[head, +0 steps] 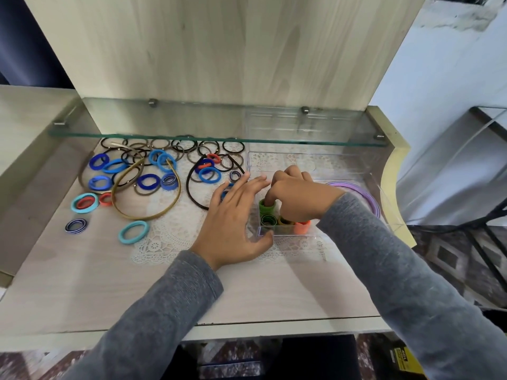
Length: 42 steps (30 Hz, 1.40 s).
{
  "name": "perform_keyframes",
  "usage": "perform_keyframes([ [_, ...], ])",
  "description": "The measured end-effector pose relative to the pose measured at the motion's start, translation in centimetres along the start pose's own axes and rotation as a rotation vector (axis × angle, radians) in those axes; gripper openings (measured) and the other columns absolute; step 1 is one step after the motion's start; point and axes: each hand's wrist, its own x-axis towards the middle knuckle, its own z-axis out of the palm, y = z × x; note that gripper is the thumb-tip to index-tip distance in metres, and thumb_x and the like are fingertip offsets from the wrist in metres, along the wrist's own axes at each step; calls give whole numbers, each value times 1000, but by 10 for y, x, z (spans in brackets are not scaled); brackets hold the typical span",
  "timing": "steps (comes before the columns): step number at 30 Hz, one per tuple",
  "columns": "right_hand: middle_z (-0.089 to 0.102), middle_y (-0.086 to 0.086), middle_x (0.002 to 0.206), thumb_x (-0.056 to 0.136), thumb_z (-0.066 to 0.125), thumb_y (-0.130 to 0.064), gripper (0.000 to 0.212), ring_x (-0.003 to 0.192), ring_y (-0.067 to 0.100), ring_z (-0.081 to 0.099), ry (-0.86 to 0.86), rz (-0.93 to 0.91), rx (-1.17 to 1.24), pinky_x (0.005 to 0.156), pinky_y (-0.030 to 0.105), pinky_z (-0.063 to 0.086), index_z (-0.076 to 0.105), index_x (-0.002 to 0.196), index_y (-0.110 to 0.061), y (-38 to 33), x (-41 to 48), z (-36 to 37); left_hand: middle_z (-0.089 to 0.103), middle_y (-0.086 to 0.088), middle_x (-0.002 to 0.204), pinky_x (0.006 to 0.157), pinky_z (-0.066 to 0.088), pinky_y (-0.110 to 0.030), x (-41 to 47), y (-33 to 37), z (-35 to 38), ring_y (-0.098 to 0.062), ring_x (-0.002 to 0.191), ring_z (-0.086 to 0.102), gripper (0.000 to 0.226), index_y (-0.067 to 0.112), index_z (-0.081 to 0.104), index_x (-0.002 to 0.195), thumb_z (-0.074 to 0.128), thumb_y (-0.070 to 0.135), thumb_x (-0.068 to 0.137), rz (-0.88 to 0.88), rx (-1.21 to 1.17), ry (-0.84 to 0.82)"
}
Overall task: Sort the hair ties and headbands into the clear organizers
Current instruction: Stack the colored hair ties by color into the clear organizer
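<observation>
A small clear organizer (285, 231) stands on the lace mat and holds green, olive and orange hair ties standing on edge. My right hand (297, 196) reaches into it from above and pinches a green hair tie (266, 207). My left hand (236, 218) lies flat with straight fingers against the organizer's left side, thumb at its front corner. Several blue, black, brown and orange hair ties (148, 181) lie scattered to the left with a gold headband (153, 215) and a black headband (192, 193). A lilac headband (367, 198) lies in a larger clear organizer (389, 212) to the right.
A glass shelf (219, 138) hangs low over the back of the wooden desk (109, 283), above the far hair ties. A teal hair tie (134, 231) and a striped one (76, 225) lie nearest the front. The desk drops off at right.
</observation>
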Motion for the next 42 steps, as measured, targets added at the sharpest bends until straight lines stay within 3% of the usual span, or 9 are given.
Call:
perform_keyframes([
  [4, 38, 5, 132, 91, 44, -7, 49, 125, 31, 25, -22, 6, 6, 107, 44, 29, 54, 133, -29, -3, -3, 4, 47, 11, 146, 121, 11, -41, -2, -1, 0, -8, 147, 28, 77, 23, 39, 142, 62, 52, 75, 13, -19, 12],
  [9, 41, 5, 123, 88, 46, -4, 47, 119, 28, 28, 10, 20, 2, 103, 40, 29, 59, 128, -25, -6, -3, 8, 65, 6, 121, 120, 13, -44, -2, -2, 1, -11, 131, 50, 53, 19, 48, 111, 62, 54, 74, 13, 1, 35],
  [14, 41, 5, 122, 85, 43, -3, 45, 117, 28, 28, 14, 35, 25, 102, 39, 30, 62, 121, -24, -5, -3, 8, 63, 13, 115, 118, 14, -55, -2, -3, 1, -14, 141, 41, 39, 23, 55, 100, 60, 53, 75, 48, 29, 47],
  [27, 44, 1, 127, 85, 41, -2, 48, 124, 26, 25, -15, -9, 126, 104, 40, 27, 62, 119, -29, 1, -8, 2, 63, 18, 106, 116, 13, -62, -2, -2, 0, -14, 136, 46, 34, 28, 58, 99, 58, 53, 77, 41, 18, 62],
  [31, 49, 0, 123, 75, 37, 6, 58, 121, 25, 30, 78, -56, 214, 102, 39, 28, 64, 112, -30, 8, -13, -3, 61, 20, 106, 116, 12, -61, -3, -2, 0, -13, 137, 45, 33, 29, 58, 99, 58, 53, 77, 34, 19, 50],
  [34, 56, -2, 114, 70, 35, 8, 56, 113, 23, 36, 225, -56, 273, 102, 43, 32, 65, 96, -32, 14, -12, -3, 61, 19, 111, 118, 11, -59, -2, -1, 0, -12, 137, 44, 34, 28, 57, 100, 58, 53, 77, 37, 8, 52],
  [42, 57, -2, 123, 86, 43, -8, 37, 120, 23, 38, 335, 80, 70, 99, 40, 32, 73, 98, -27, 9, -17, 8, 59, 16, 122, 117, 14, -57, -2, 1, -2, -11, 136, 44, 43, 26, 53, 109, 59, 53, 76, 19, -3, 81],
])
